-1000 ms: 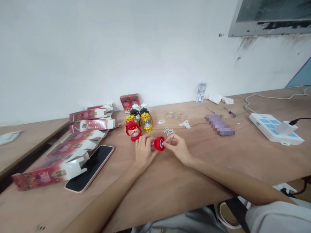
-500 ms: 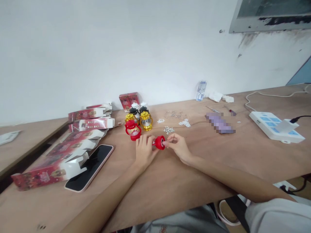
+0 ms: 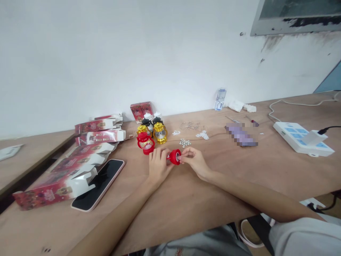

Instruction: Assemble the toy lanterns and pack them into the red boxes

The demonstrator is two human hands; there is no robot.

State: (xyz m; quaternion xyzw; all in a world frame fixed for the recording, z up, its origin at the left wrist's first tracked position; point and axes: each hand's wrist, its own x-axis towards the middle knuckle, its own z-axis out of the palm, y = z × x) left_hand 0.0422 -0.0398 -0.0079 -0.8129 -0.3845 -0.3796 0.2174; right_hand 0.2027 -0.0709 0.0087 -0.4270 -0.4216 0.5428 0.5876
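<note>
My left hand (image 3: pixel 158 163) is wrapped round a small red lantern (image 3: pixel 175 156), which lies on its side with its base turned to the right. At that base, the fingertips of my right hand (image 3: pixel 195 160) are pinched together; whatever they hold is too small to make out. Just beyond my left hand stand another red lantern (image 3: pixel 146 143), a gold lantern (image 3: pixel 160 133) and a few more in gold, black and white. Behind the held lantern lies a cluster of button cells (image 3: pixel 184 143), with small white pieces (image 3: pixel 203 135) and thin wire-like bits (image 3: pixel 189 125) farther back.
Opened red boxes (image 3: pixel 87 156) and a phone (image 3: pixel 99 183) lie on the left. Two red boxes (image 3: pixel 141 111) stand by the wall. Toward the right are a bottle (image 3: pixel 220 99), a screwdriver (image 3: pixel 253 122), a blurred purple packet (image 3: pixel 241 136) and a white power strip (image 3: pixel 295 135).
Both hands stay nearly where they were. The right fingertips have shifted very slightly at the lantern's base, and the view has moved a little.
</note>
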